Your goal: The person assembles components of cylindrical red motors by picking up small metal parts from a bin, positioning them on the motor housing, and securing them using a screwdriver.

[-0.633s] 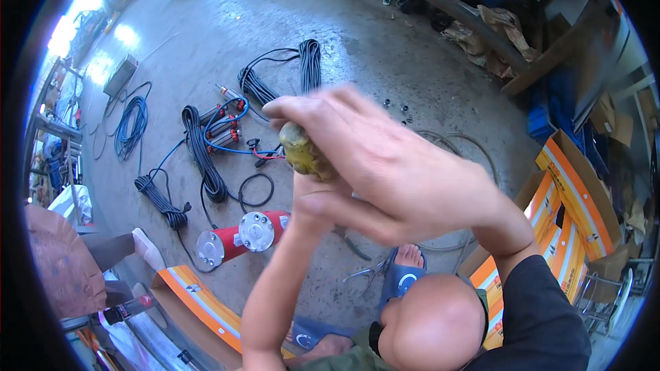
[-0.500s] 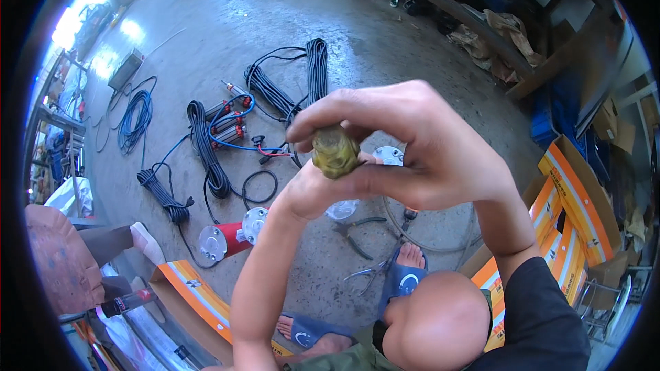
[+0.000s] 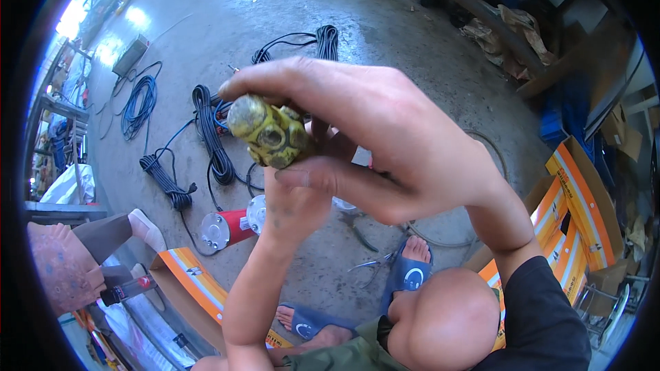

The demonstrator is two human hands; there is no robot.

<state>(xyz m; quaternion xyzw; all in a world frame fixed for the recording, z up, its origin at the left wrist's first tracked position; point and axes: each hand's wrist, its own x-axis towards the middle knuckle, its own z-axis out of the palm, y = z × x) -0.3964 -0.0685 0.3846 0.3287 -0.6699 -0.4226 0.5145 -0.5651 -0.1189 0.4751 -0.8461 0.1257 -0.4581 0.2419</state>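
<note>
Raised closer to camera since half a second ago: yellowish grimy fitting (image 3: 269, 132), both hands with it. Right hand (image 3: 385, 141): index finger over top of fitting, thumb under it, clamped on it. Left hand (image 3: 297, 203): below fitting, mostly hidden behind right hand; grip cannot tell. Concrete floor (image 3: 289, 7) beneath: black cable coils (image 3: 213, 134), blue cable coil (image 3: 139, 106), red motor (image 3: 227, 228), pliers (image 3: 371, 268). Orange-striped cartons (image 3: 574, 223) at right.
</note>
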